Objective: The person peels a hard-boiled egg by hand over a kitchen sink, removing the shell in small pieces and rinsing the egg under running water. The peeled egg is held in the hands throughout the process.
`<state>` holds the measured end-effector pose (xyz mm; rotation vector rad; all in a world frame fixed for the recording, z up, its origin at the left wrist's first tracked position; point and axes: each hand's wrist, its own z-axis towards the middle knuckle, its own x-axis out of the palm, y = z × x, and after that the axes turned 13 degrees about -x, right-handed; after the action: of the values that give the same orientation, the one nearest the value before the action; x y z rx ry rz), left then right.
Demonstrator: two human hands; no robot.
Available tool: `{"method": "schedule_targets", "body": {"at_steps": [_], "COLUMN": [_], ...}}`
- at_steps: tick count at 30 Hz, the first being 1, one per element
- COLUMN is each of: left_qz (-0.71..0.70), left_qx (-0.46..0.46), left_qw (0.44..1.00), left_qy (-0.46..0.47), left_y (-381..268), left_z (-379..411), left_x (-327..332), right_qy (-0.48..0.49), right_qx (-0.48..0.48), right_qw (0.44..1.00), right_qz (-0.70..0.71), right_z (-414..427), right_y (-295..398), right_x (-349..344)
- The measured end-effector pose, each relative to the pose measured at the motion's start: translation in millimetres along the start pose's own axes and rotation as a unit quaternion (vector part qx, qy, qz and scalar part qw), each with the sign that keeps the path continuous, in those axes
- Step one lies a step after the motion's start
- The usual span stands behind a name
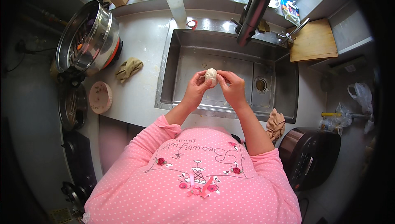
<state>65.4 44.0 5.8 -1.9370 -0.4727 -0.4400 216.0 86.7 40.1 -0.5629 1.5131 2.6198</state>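
Observation:
A small pale, roundish lump (pixel 211 75), perhaps dough or a peeled food item, is held over the steel sink (pixel 194 51). My left hand (pixel 197 87) grips it from the left and below, thumb across its lower side. The fingertips of my right hand (pixel 230 86) touch or nearly touch its right side; whether they pinch it cannot be told. Small pale bits lie on the sink floor below. The drain (pixel 261 84) is to the right of my right hand.
A steel faucet (pixel 247 29) overhangs the sink's back edge. On the left counter are a steamer pot (pixel 101 36), an olive cloth (pixel 129 69) and a pink bowl (pixel 101 97). A brown cloth (pixel 275 125), a dark appliance (pixel 311 159) and a wooden board (pixel 314 42) are at the right.

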Motion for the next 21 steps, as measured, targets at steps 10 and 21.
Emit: {"method": "schedule_targets", "body": {"at_steps": [10,21], "left_qz": [0.041,0.041], "left_qx": [0.013,0.007], "left_qw": [0.999,0.999], "left_qy": [-0.004,-0.001], "left_y": [0.6,-0.1], "left_z": [-0.6,-1.5], "left_x": [-0.9,0.0], "right_qy": [0.054,0.048], "right_qx": [-0.115,-0.164], "right_qw": [0.986,0.974], "right_qz": [-0.107,-0.147], "right_z": [-0.1,0.8], "right_y": [-1.9,-1.8], "right_x": [-4.6,-4.3]}}
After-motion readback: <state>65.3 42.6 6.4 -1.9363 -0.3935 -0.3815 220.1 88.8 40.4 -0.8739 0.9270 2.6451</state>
